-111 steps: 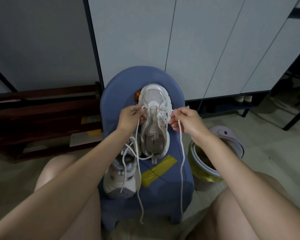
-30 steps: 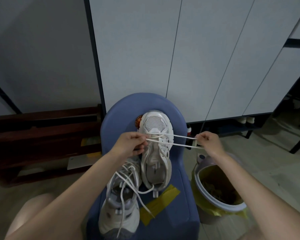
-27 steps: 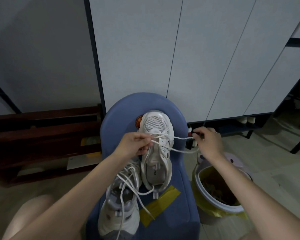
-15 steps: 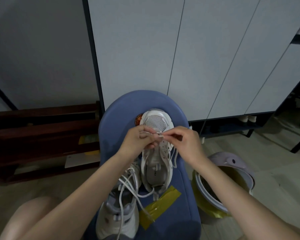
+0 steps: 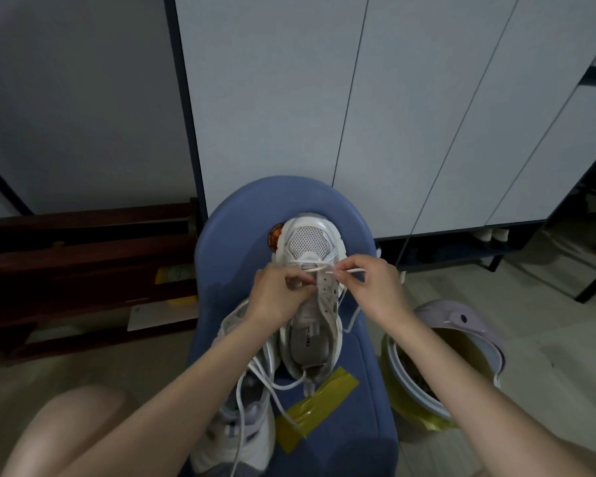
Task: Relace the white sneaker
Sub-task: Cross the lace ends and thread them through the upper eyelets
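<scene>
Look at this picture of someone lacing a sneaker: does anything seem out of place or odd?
Yes. A strip of yellow tape is stuck askew on the blue chair seat by the white sneaker, perhaps patching it. A second sneaker beside it trails loose laces.

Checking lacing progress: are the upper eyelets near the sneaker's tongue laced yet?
No: on the white sneaker the lace crosses only near the toe, where the left hand and right hand pinch it; the upper eyelets show bare.

Second sneaker (image 5: 234,425) crowds left; bin (image 5: 441,366) right; chair (image 5: 365,390) front bare.
</scene>
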